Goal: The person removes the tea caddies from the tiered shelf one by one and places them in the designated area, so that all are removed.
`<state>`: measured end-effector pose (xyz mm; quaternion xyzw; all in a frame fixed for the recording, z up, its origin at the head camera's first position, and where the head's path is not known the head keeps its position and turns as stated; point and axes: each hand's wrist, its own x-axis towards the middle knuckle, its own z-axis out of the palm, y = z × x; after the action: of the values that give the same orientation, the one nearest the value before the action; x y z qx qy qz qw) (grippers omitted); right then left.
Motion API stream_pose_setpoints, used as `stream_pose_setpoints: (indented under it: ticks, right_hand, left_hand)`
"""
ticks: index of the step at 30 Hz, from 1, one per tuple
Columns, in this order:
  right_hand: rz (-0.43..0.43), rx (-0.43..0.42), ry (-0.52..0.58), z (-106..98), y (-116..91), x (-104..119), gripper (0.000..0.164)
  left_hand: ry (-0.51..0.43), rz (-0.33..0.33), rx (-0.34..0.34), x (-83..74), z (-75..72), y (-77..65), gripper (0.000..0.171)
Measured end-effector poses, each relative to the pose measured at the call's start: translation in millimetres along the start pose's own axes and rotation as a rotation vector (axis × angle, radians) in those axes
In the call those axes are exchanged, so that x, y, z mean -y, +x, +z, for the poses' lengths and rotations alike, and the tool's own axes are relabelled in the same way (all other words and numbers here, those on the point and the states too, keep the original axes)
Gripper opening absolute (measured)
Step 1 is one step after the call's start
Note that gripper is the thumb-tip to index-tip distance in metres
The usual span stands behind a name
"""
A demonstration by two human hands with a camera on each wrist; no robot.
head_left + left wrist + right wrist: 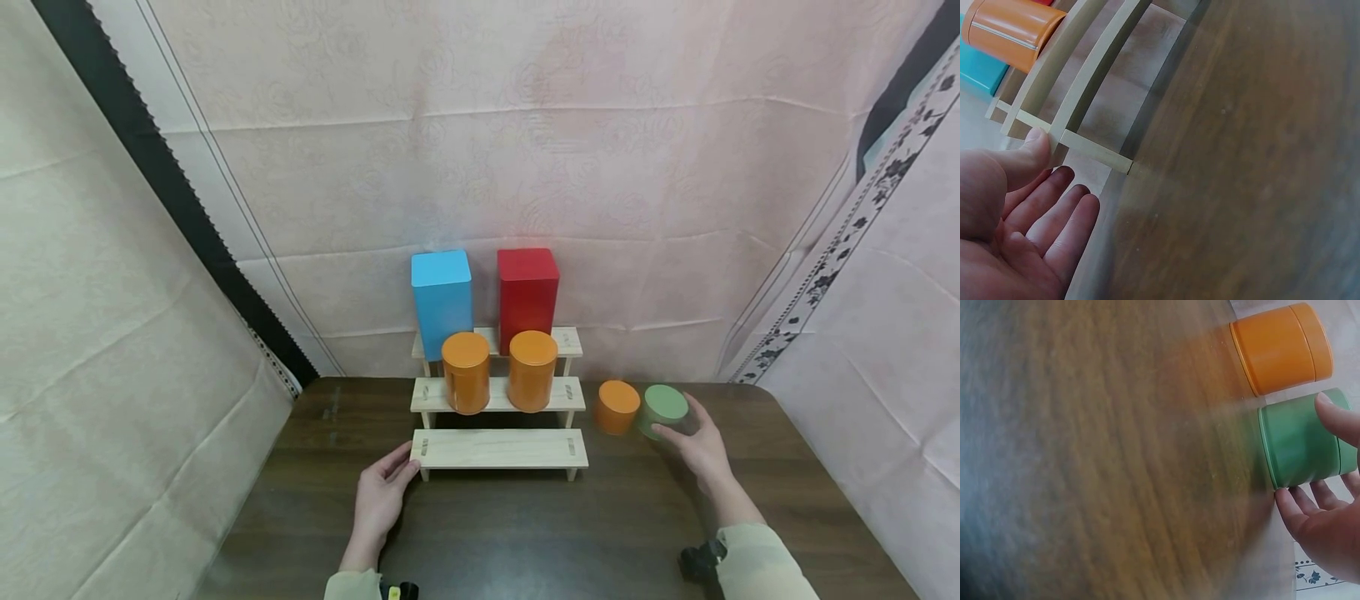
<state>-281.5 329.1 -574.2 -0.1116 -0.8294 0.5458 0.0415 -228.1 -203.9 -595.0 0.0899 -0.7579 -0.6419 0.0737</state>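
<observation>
A three-step wooden display rack (498,450) stands on the table. At the left end of its lowest step, my left hand (381,496) pinches the edge; in the left wrist view the thumb (1036,147) lies on the wood, the other fingers loosely bent below. To the right of the rack, my right hand (701,442) holds a short green canister (665,404), thumb on one side and fingers on the other. The green canister (1300,440) stands upright at the tabletop. Beside it is a short orange canister (618,407) of similar size.
Two taller orange canisters (467,375) stand on the middle step. On the top step are a blue box (442,308) and a red box (528,292). Pale cloth (525,167) hangs behind the dark wooden table (510,542) and along both sides.
</observation>
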Motion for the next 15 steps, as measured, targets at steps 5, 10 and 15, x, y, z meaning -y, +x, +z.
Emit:
stream_pose_setpoints:
  ticks: [5, 10, 15]
  right_hand:
    - [0.007, -0.001, -0.013, 0.4, -0.1, 1.3, 0.110]
    - [0.022, 0.002, -0.005, 0.8, -0.4, 2.5, 0.111]
    - [0.025, -0.004, 0.001, 0.6, -1.6, 3.5, 0.113]
  left_hand:
    - [0.002, -0.002, -0.001, -0.3, 0.0, -0.7, 0.042]
    - [-0.001, 0.000, 0.000, -0.8, -0.1, -0.8, 0.042]
    - [-0.004, 0.000, 0.001, -0.7, -0.5, -0.5, 0.042]
